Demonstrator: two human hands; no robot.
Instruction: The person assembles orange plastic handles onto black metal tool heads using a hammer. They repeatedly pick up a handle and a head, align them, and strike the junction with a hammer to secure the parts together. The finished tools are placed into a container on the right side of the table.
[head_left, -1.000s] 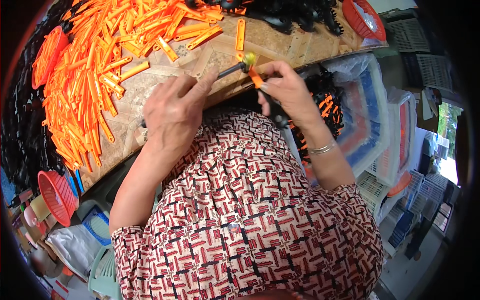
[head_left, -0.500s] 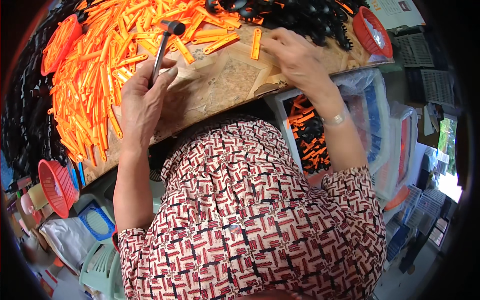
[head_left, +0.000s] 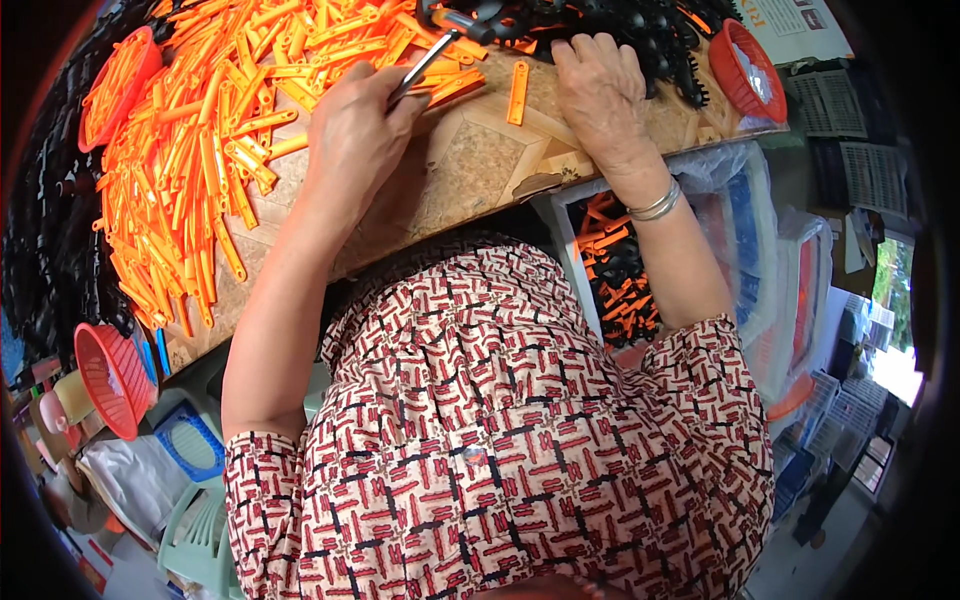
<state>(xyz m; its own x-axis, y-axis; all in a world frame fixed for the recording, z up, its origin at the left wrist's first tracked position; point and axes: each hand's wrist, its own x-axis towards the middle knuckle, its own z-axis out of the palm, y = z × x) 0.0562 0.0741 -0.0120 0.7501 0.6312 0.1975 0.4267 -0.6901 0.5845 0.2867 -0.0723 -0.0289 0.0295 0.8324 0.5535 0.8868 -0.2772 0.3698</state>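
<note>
My left hand (head_left: 360,125) is closed round the metal handle of a small hammer (head_left: 432,62). Its dark head is at the edge of a pile of black plastic parts (head_left: 610,25). Beyond and beside this hand spreads a heap of orange plastic strips (head_left: 190,170), each long and narrow with a hole at the end. One single orange strip (head_left: 518,93) lies apart on the table, between the hammer and my right hand (head_left: 600,95). The right hand reaches to the near edge of the black parts, back up, fingers stretched and slightly apart. Its palm side is hidden.
The wooden-patterned table (head_left: 470,155) has a worn front edge. Red baskets stand at its right end (head_left: 748,70), far left (head_left: 120,85) and near left (head_left: 115,380). Below the right side sits a crate (head_left: 610,290) of orange and black pieces, beside plastic-wrapped bins (head_left: 745,230).
My left hand has moved right and away from me with the hammer. My right hand has gone from beside the single orange strip to the black parts, fingers now stretched forward.
</note>
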